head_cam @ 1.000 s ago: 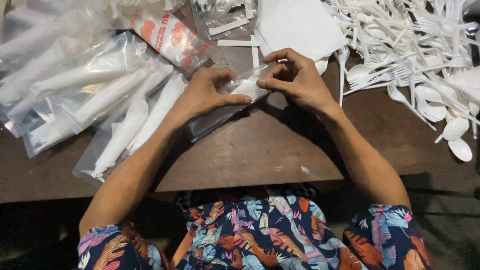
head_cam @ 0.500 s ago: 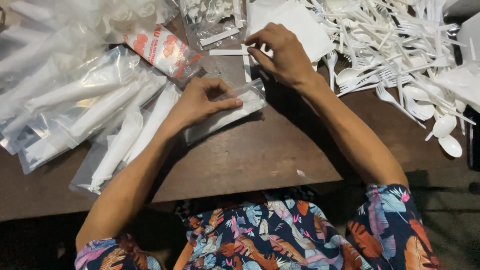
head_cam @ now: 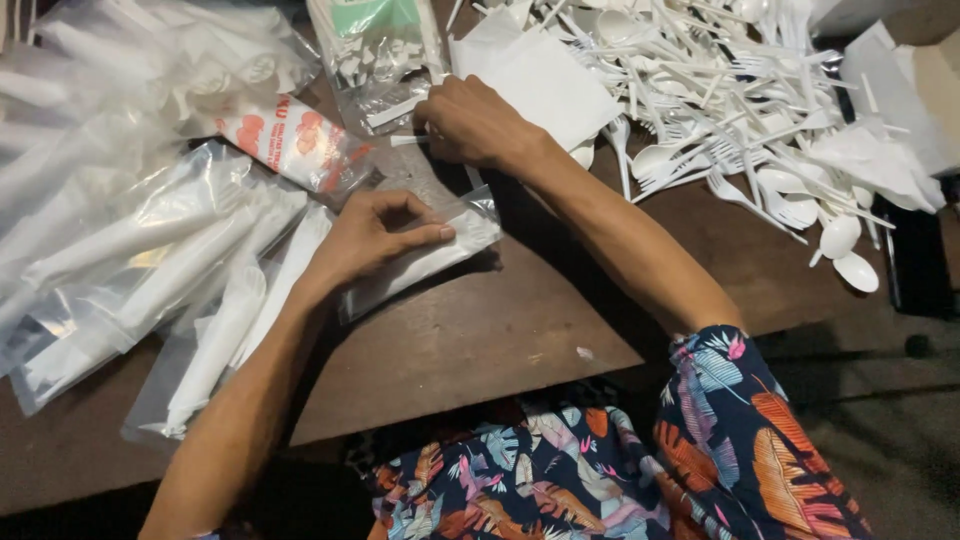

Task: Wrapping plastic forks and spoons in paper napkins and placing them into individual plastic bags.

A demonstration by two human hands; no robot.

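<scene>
One dark wooden counter (head_cam: 480,350), dimly lit. I see left hand (head_cam: 375,235) fingers pressing a clear bag (head_cam: 430,255); right hand (head_cam: 470,125) pinching a white stick (head_cam: 408,141).

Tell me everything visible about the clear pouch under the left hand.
The pouch is a thin, glossy, see-through plastic bag, long and narrow, lying flat on the brown wooden table with its length running diagonally up to the right. White contents show through it, though their kind cannot be told. The left hand presses on its middle with fingers curled and thumb extended along it. Its left end meets the other filled bags. The right hand is apart from it, farther up the table.
</scene>
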